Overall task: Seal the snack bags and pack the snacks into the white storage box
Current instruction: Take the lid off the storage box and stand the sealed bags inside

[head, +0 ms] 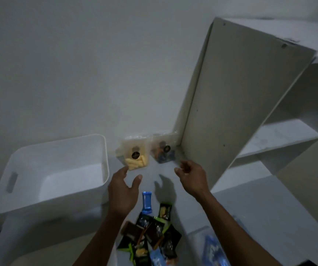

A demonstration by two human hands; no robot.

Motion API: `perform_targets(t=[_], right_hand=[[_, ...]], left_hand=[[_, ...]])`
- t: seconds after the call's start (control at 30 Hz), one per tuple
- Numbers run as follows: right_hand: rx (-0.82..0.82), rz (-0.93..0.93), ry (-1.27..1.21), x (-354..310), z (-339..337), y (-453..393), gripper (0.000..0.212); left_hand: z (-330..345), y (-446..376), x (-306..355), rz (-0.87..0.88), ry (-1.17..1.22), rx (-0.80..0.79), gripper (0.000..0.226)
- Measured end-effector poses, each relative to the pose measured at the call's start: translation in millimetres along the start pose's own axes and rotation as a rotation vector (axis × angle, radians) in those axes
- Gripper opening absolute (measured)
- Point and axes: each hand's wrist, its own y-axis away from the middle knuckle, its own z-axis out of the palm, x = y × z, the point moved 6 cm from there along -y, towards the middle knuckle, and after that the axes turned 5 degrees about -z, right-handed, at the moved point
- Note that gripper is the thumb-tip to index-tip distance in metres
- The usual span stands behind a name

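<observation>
nearest me lay a heap of dark wrapped snacks (150,235) on the pale table (39,237), a blue wrapper (146,202) just beyond it. my left hand (122,191) hovered spread wide and empty; my right hand (191,177) was loosely curled, holding nothing i could see. past the fingers stood two clear snack bags, one with yellow sticks (134,154), one with dark pieces (163,150). the white storage box (54,169) sat empty on the left. a white shelf unit (240,96) rose on the right against a bare dim wall (77,64).
</observation>
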Motion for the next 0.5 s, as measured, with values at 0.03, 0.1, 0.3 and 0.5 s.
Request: perform_targets(t=[0.03, 0.1, 0.3, 0.5], right_hand=[[-0.011, -0.014, 0.024, -1, -2, -25, 0.042], [-0.003, -0.060, 0.081, -6, -4, -64, 0.040], [-0.006, -0.060, 0.128, -4, 9, -159, 0.070], [-0.068, -0.103, 0.109, -3, 29, -200, 0.080]], left_hand=[[8, -20, 5, -0.009, -0.013, 0.030, 0.060], [16, -50, 13, -0.009, -0.041, 0.076, 0.063], [38, -136, 6, -0.109, -0.136, 0.148, 0.077], [48, -175, 4, -0.031, -0.259, 0.092, 0.070]])
